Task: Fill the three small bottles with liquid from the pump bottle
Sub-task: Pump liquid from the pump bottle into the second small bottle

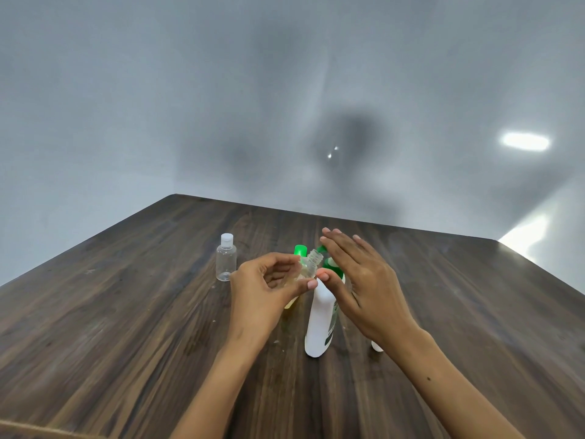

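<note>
**Pump bottle under my right hand, open small bottle at its nozzle**

The pump bottle (318,324), white with a green pump head, stands upright near the middle of the dark wood worktop (126,327). My right hand (357,280) lies flat over the pump head, fingers straight and together, thumb beside the bottle's shoulder; the palm hides the pump, so I cannot tell whether it touches it.

My left hand (262,289) holds an uncapped clear small bottle (310,264), pinched between thumb and curled fingers. The bottle is tilted, its threaded neck pointing up and right, just beside the green nozzle (322,248).

A second small bottle with a green cap (299,250) stands behind my left hand, mostly hidden; a yellowish part of its body shows below my palm.

A third small bottle (226,261), clear with a white cap, stands upright well to the left, apart from the others.

A small white object (376,346) shows on the worktop beside my right wrist; I cannot identify it.
</note>
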Tool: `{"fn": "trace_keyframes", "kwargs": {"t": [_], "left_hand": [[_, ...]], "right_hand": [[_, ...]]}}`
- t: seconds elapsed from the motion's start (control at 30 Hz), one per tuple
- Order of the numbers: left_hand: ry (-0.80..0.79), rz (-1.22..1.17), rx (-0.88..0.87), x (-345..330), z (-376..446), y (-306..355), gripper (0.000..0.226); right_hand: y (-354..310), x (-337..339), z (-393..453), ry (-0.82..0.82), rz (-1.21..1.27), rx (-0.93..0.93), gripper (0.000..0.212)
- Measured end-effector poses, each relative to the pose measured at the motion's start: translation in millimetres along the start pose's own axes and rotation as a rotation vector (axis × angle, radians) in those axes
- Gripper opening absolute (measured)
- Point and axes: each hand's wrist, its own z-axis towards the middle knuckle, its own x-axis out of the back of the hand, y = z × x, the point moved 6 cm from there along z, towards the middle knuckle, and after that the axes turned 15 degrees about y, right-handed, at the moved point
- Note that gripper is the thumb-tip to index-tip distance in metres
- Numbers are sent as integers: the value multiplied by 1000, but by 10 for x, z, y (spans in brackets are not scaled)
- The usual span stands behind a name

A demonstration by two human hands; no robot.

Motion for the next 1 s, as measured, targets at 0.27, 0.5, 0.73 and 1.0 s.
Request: {"fn": "trace_keyframes", "kwargs": {"t": [0.27,0.5,0.73,1.0], "left_hand": [[-2,-1,4,-19,3,-6,54],[-1,7,-4,-11,-21,30,51],[6,9,-4,2,-1,16,46],[8,6,0,4,-16,12,45]], "right_hand": [[25,1,-9,0,28,2,70],[38,-43,-72,4,87,-81,73],[37,-34,-45,19,86,-84,73],[30,-31,-31,12,53,-60,76]]}}
